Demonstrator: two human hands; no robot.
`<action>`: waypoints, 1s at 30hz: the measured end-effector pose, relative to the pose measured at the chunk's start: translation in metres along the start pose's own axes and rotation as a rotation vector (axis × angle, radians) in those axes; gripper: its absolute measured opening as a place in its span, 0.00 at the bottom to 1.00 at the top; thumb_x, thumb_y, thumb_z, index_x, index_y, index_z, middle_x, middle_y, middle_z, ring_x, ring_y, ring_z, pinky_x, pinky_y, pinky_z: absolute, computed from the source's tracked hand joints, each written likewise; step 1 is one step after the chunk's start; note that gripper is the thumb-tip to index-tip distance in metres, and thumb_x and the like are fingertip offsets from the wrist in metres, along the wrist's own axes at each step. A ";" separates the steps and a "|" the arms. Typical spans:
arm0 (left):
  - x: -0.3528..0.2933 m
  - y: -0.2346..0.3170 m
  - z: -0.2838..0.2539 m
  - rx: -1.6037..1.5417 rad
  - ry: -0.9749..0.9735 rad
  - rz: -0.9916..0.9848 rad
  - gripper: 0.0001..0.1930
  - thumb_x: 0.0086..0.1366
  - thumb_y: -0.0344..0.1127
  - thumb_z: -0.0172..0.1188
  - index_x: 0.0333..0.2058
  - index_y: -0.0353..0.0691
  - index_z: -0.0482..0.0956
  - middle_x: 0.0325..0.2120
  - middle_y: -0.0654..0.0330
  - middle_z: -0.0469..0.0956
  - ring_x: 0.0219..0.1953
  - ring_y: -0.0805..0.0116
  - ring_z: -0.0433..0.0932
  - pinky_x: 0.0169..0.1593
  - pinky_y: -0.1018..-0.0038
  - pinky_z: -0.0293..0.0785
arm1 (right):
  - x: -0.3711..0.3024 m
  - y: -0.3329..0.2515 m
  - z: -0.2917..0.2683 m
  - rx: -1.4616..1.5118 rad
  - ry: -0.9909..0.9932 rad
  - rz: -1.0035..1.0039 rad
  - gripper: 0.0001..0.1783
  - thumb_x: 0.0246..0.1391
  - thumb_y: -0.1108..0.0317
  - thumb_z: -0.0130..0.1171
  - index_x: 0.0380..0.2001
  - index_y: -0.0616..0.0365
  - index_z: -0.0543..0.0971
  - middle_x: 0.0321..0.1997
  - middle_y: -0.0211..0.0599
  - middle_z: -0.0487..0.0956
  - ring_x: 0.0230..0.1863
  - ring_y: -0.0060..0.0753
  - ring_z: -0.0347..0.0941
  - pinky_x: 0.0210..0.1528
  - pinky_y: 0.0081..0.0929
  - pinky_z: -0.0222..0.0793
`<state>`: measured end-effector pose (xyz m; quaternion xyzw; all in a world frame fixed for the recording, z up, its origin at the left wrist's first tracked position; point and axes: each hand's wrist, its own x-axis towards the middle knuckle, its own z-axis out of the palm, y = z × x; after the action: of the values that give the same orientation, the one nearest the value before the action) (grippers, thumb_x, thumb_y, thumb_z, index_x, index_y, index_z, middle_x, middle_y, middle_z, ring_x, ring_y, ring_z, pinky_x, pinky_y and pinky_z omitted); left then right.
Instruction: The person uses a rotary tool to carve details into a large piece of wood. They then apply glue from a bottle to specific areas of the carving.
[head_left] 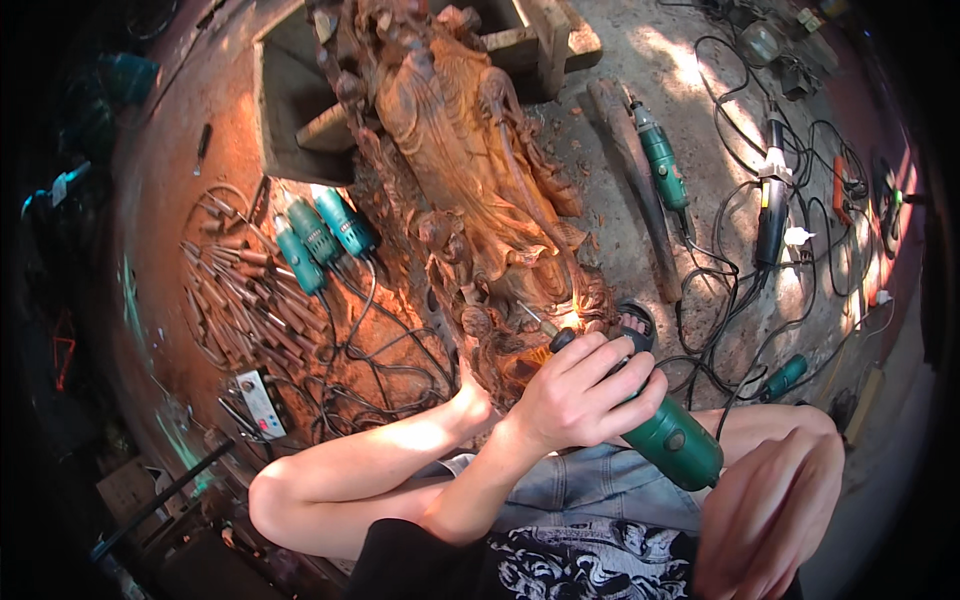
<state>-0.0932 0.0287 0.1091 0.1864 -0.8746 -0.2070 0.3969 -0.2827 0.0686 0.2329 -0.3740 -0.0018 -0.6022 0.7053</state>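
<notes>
Head: 3 teal grinders (318, 238) beside wood carving (470, 160).

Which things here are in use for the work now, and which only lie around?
In use: green rotary tool, held by left hand; wood carving.
Lying around: three teal tools, chisels, green grinder, black tool, cables.

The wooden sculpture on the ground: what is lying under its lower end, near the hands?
Under the wooden sculpture only wood chips and black cables show. The right hand and green rotary tool cover its lowest edge.
</notes>
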 end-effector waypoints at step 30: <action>-0.005 0.025 -0.016 0.106 0.016 0.095 0.17 0.48 0.35 0.69 0.40 0.48 0.87 0.38 0.63 0.84 0.41 0.63 0.85 0.44 0.66 0.80 | 0.005 -0.002 0.073 0.091 -0.073 0.042 0.14 0.55 0.88 0.71 0.45 0.85 0.84 0.38 0.62 0.83 0.24 0.42 0.79 0.24 0.30 0.72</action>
<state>-0.0814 0.0488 0.1286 0.1668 -0.8890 -0.1400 0.4028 -0.2501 0.1030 0.2893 -0.3634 -0.0470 -0.5723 0.7336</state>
